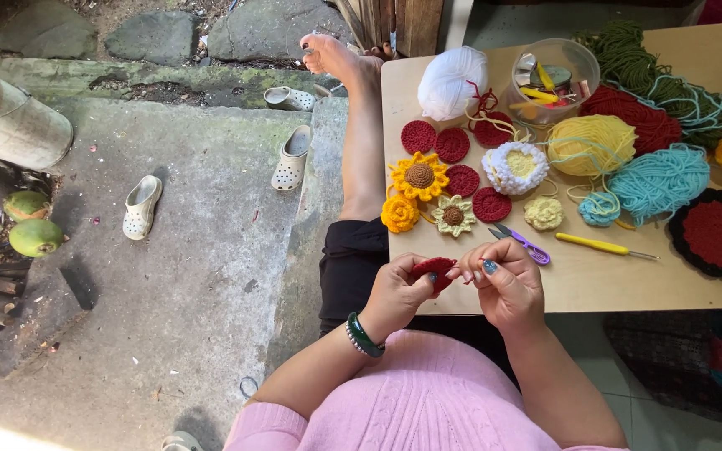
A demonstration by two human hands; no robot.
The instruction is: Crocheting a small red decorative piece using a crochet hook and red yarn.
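The red crochet piece [434, 270] sits low in the middle of the frame, pinched in my left hand [401, 292]. My right hand [505, 282] is closed narrow beside it, apparently on something thin I can't make out. Loose grip, I judge, could drop it off the table [612, 284] edge.

We look down and see our two hands close together at the near edge of the counter [612, 288]. Our left hand [399, 292] pinches a small red crochet piece [434, 269], and our right hand [507, 280] touches it from the other side. Just past our hands lie purple scissors [524, 243], a yellow crochet hook [603, 245], red crochet circles [462, 179] and a yellow crochet flower [419, 176].
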